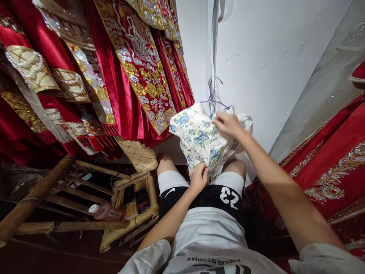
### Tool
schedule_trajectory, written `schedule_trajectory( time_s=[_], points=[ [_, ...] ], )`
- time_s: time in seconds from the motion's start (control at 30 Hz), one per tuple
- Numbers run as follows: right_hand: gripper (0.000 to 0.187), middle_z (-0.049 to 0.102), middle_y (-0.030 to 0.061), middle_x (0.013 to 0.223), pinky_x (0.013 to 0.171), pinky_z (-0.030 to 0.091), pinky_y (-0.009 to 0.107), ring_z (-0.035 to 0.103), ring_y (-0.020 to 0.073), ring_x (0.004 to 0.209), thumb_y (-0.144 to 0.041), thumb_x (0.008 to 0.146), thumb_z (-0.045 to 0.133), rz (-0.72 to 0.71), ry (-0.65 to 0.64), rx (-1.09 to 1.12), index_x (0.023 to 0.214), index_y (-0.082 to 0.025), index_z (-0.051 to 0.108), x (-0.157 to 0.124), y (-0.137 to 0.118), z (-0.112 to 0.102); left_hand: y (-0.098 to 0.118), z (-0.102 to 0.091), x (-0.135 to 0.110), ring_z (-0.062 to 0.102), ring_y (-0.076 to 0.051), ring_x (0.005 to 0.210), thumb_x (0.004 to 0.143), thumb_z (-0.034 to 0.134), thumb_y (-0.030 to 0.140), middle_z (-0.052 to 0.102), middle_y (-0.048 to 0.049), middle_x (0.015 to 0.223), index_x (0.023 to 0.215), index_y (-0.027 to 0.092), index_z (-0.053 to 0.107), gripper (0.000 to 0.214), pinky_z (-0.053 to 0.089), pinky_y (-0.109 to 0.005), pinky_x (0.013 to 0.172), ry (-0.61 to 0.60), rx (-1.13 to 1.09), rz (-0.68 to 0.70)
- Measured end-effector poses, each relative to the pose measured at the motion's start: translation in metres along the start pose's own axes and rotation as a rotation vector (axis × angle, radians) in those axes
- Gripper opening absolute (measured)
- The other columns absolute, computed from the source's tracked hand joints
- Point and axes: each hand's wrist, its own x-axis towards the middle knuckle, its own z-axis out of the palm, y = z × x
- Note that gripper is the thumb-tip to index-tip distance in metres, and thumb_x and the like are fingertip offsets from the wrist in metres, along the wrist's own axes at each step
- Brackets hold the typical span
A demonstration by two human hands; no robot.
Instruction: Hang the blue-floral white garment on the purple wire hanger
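Observation:
A white garment with a blue and green flower print (199, 139) hangs on a purple wire hanger (212, 99) in front of a white wall. My right hand (226, 125) is closed on the garment's upper part, near the shoulder by the hanger. Lower down, my left hand (199, 178) pinches the fabric at the hem, above my knees. Both arms reach forward from a pale shirt and black shorts with the number 23.
Red robes with gold and silver embroidery (137, 64) hang thickly on the left. More red embroidered cloth (333, 167) lies on the right. A wooden chair frame (85, 198) and a small bottle (105, 212) sit low left. A gold quilted bag (138, 154) hangs nearby.

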Motion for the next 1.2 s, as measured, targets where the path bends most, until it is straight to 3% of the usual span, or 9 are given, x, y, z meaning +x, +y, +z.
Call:
schedule_trajectory(
  time_s=[0.17,0.3,0.37,0.47,0.57,0.7,0.87,1.03,1.2],
  points=[
    [0.015,0.067,0.009,0.091,0.07,0.035,0.034,0.054,0.0206,0.08,-0.031,0.098,0.058,-0.107,0.043,-0.317,0.089,-0.021,0.053,0.063,-0.005,-0.036,0.008,0.01,0.002,0.058,-0.022,0.083,0.095,0.045,0.024,0.06,-0.0051,0.085,0.085,0.024,0.05,0.012,0.045,-0.034,0.076,-0.086,0.002,0.054],
    [0.018,0.069,0.0106,0.091,0.07,0.037,0.035,0.056,0.0225,0.08,-0.036,0.099,0.056,-0.091,0.109,-0.377,0.091,-0.02,0.057,0.068,0.001,-0.038,0.002,0.008,0.004,0.059,-0.022,0.08,0.094,0.047,0.024,0.061,-0.0043,0.082,0.086,0.025,0.054,0.011,0.047,-0.035,0.074,-0.204,0.03,0.054],
    [0.021,0.07,0.0102,0.088,0.068,0.038,0.036,0.058,0.025,0.078,-0.04,0.098,0.055,-0.097,0.145,-0.364,0.09,-0.021,0.06,0.063,0.008,-0.037,0.004,-0.002,0.021,0.062,-0.023,0.084,0.094,0.049,0.026,0.065,-0.0052,0.087,0.093,0.024,0.06,0.011,0.048,-0.036,0.079,-0.236,0.027,0.086],
    [0.03,0.071,0.0084,0.082,0.067,0.04,0.037,0.059,0.0266,0.075,-0.048,0.099,0.049,-0.148,0.191,-0.305,0.089,-0.022,0.062,0.054,0.017,-0.037,0.025,-0.029,0.076,0.064,-0.024,0.094,0.096,0.051,0.029,0.069,-0.0077,0.098,0.12,0.023,0.062,0.027,0.049,-0.038,0.088,-0.173,-0.001,0.228],
    [0.034,0.07,0.0078,0.08,0.068,0.041,0.036,0.059,0.0259,0.073,-0.051,0.098,0.048,-0.179,0.181,-0.287,0.09,-0.022,0.062,0.047,0.019,-0.041,0.062,-0.064,0.152,0.065,-0.022,0.089,0.1,0.048,0.033,0.069,-0.0055,0.095,0.135,0.023,0.055,0.037,0.049,-0.038,0.088,0.044,-0.024,0.343],
    [0.035,0.068,0.0091,0.082,0.07,0.041,0.036,0.058,0.0262,0.075,-0.05,0.099,0.044,-0.176,0.182,-0.284,0.094,-0.02,0.062,0.043,0.016,-0.045,0.1,-0.094,0.228,0.064,-0.024,0.092,0.097,0.056,0.034,0.067,-0.006,0.092,0.112,0.018,0.065,0.024,0.048,-0.04,0.091,-0.004,0.089,0.466],
    [0.031,0.066,0.0135,0.085,0.07,0.039,0.035,0.058,0.029,0.083,-0.037,0.102,0.036,-0.242,0.246,-0.338,0.098,-0.018,0.06,0.032,0.016,-0.023,0.11,-0.096,0.252,0.063,-0.026,0.092,0.097,0.056,0.035,0.065,-0.0078,0.085,0.085,0.017,0.063,0.023,0.047,-0.04,0.093,-0.049,0.252,0.516],
    [0.033,0.064,0.0139,0.082,0.064,0.034,0.034,0.056,0.0258,0.079,-0.027,0.104,0.029,-0.276,0.263,-0.389,0.091,-0.017,0.059,0.018,0.015,0.017,0.097,-0.094,0.255,0.062,-0.025,0.094,0.096,0.06,0.03,0.062,-0.0057,0.077,0.079,0.016,0.059,0.021,0.046,-0.04,0.093,0.049,0.114,0.403],
    [0.025,0.063,0.0095,0.077,0.06,0.03,0.031,0.052,0.021,0.071,-0.021,0.101,0.037,-0.394,-0.024,-0.36,0.087,-0.018,0.057,-0.006,0.022,0.045,0.077,-0.13,0.273,0.055,-0.018,0.089,0.101,0.056,0.037,0.057,-0.0022,0.08,0.082,0.016,0.057,0.028,0.046,-0.04,0.089,0.283,-0.05,0.249]
  ],
)
